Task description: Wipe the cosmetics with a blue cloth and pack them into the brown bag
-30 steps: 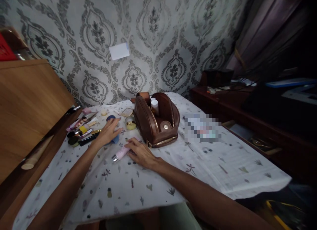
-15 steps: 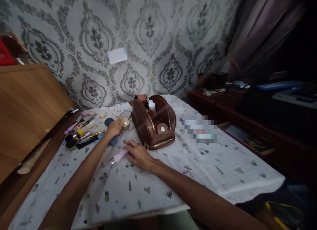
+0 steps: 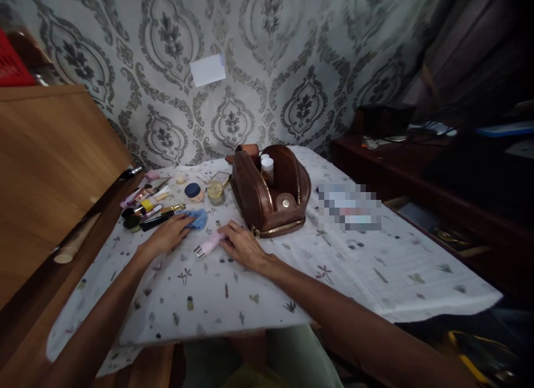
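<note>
My right hand [image 3: 246, 247] is closed round one end of a pink tube with a silver cap [image 3: 209, 244], which lies low over the tablecloth, its cap pointing left. My left hand [image 3: 170, 234] has its fingers on a crumpled blue cloth [image 3: 197, 219] and seems to grip its near edge; the fingertips are partly hidden. Behind the cloth are a jar with a dark blue lid [image 3: 193, 191] and a glass jar with a gold lid [image 3: 216, 193]. A brown leather toiletry bag [image 3: 271, 201] stands unzipped beyond my right hand, with white-capped bottles [image 3: 267, 166] inside.
Several cosmetics lie in a heap at the left, among them a black tube [image 3: 157, 220] and a yellow-banded item [image 3: 147, 205]. A wooden panel [image 3: 50, 171] borders the table's left side. A blurred-out flat object [image 3: 349, 207] lies right of the bag.
My left hand has drawn back from the gold-lidded jar to the blue cloth, uncovering both jars. My right hand still holds the pink tube. The whole view has shifted slightly.
</note>
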`<state>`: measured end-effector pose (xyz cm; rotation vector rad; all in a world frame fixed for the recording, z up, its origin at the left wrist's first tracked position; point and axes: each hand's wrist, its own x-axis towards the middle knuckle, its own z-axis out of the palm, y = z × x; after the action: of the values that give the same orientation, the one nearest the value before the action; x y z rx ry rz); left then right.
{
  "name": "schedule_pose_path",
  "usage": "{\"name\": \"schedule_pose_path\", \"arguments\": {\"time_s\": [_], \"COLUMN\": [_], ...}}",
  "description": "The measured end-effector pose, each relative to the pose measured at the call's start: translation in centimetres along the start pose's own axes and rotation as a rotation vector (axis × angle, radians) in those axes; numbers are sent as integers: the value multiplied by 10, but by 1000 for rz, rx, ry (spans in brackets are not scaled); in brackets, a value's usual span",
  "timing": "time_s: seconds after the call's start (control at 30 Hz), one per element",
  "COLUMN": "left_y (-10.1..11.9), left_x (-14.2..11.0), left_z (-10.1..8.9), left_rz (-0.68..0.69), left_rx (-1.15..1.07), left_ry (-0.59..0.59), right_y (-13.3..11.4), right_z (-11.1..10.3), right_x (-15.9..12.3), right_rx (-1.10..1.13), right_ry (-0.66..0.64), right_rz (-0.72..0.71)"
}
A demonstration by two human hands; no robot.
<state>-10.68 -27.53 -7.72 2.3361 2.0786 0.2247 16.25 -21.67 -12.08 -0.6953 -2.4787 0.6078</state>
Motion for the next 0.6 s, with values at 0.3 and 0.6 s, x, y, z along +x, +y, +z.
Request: {"name": "schedule_pose_path", "arguments": {"time_s": [0.3, 0.6], "left_y": [62, 74], "left_x": [-9, -25], "left_z": [1, 16], "left_rz": [75, -76], "left_rx": [-719, -878], "left_ry": [-91, -35], "right_y": [-2, 2], "right_z": [0, -8], "right_x": [-2, 4], "right_rx": [153, 379], "right_ry": [23, -20], "right_rz": [68, -22]}}
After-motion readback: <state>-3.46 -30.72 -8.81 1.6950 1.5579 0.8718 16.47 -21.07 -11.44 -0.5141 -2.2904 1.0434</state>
